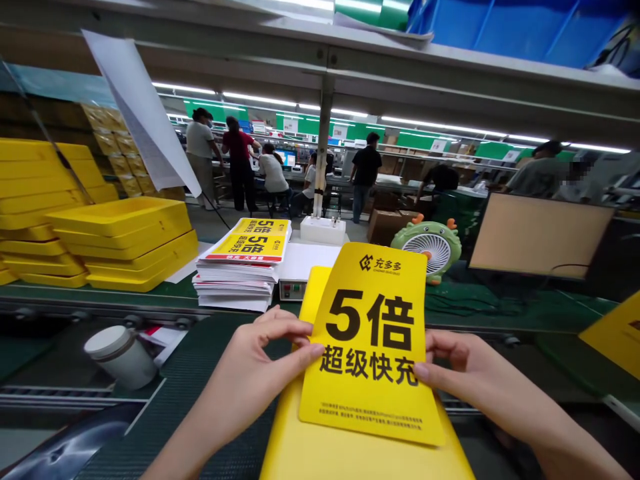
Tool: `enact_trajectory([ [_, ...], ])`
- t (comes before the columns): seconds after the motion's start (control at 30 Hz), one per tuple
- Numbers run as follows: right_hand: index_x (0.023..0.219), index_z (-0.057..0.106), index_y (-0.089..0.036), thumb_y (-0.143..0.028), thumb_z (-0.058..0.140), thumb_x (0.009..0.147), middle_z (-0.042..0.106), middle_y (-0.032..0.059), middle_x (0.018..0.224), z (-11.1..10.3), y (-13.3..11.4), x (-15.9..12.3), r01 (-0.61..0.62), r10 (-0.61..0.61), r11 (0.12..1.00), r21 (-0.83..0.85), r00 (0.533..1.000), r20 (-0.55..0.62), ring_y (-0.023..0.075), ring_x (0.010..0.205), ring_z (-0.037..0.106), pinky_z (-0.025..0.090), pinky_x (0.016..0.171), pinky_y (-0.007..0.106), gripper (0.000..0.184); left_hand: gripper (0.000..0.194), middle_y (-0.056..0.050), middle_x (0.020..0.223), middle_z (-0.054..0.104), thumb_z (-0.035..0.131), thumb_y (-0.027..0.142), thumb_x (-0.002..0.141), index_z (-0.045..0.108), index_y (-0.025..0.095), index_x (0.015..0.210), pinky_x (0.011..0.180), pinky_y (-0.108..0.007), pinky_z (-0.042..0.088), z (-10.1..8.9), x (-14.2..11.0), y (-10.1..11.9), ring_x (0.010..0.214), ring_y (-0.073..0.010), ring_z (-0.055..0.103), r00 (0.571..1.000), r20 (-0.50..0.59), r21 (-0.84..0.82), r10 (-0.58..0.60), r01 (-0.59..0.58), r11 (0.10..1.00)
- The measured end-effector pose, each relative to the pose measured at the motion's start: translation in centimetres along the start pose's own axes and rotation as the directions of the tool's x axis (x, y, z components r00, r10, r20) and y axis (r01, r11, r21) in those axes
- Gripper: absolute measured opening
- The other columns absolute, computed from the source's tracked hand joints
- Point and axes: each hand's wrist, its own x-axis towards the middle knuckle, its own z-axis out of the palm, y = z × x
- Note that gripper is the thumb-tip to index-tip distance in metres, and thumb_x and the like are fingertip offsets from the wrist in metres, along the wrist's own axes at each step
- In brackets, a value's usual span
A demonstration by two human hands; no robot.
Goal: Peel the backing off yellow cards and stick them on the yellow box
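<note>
yellow card (370,340) gripped by left hand (250,380) at nine o'clock, right hand (470,373) at three; another card (317,300) behind it mostly hidden.

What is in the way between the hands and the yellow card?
Nothing visible. The left hand and the right hand both touch the yellow card directly, one at each side edge.

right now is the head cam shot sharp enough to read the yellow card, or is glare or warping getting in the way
In the head view, the yellow printed card is sharp and legible, with no strong glare; the wide lens bows the metal shelf edge overhead, and the ceiling light tubes shine brightly.
</note>
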Motion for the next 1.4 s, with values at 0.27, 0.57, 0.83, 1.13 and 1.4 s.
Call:
enact_trajectory([
  [0.27,0.095,0.068,-0.024,-0.048,0.072,0.078,0.064,0.0044,0.093,-0.08,0.23,-0.13,-0.010,0.010,1.000,0.022,1.000,-0.005,0.0263,0.094,0.063,0.053,0.090,0.044,0.030,0.013,-0.003,0.086,0.062,0.072,0.035,0.076,0.072,0.023,0.081,0.074,-0.026,0.049,0.03,-0.02,-0.61,0.083,-0.0172,0.059,0.999,0.016,-0.008,-0.040,0.040,0.999],
  [0.57,0.091,0.066,-0.022,-0.048,0.071,0.079,0.064,0.0055,0.095,-0.01,0.25,-0.11,0.011,-0.011,1.000,-0.010,1.000,-0.010,0.0286,0.097,0.063,0.054,0.089,0.045,0.028,0.014,-0.004,0.088,0.063,0.071,0.037,0.076,0.071,0.023,0.081,0.074,-0.028,0.049,0.14,0.19,-0.60,0.084,-0.0182,0.060,0.999,0.014,0.004,-0.051,0.051,0.999],
  [0.83,0.090,0.065,-0.020,-0.048,0.069,0.080,0.065,0.0061,0.095,-0.06,0.21,0.07,0.023,-0.024,0.999,-0.044,1.000,-0.014,0.0281,0.096,0.063,0.055,0.088,0.044,0.030,0.013,-0.003,0.087,0.063,0.072,0.037,0.076,0.071,0.024,0.080,0.073,-0.026,0.050,0.21,0.10,-0.63,0.083,-0.0175,0.060,0.999,0.004,0.006,-0.045,0.045,0.999],
  [1.13,0.078,0.060,-0.019,-0.046,0.069,0.080,0.068,0.0063,0.096,-0.15,0.30,0.05,0.040,-0.043,0.997,-0.068,0.998,-0.040,0.0274,0.095,0.064,0.056,0.086,0.043,0.028,0.014,-0.003,0.085,0.063,0.071,0.037,0.076,0.071,0.024,0.080,0.072,-0.027,0.049,0.12,0.09,-0.53,0.082,-0.0175,0.060,0.999,0.011,-0.002,-0.047,0.047,0.999],
  [1.4,0.087,0.066,-0.019,-0.043,0.068,0.082,0.067,0.0062,0.092,-0.09,-0.06,0.10,0.049,-0.056,0.993,-0.108,0.997,-0.060,0.0256,0.092,0.063,0.056,0.083,0.038,0.024,0.016,-0.003,0.088,0.063,0.072,0.038,0.076,0.071,0.023,0.081,0.075,-0.028,0.047,0.24,0.19,-0.84,0.085,-0.0180,0.058,0.998,0.011,-0.004,-0.070,0.070,0.998],
])
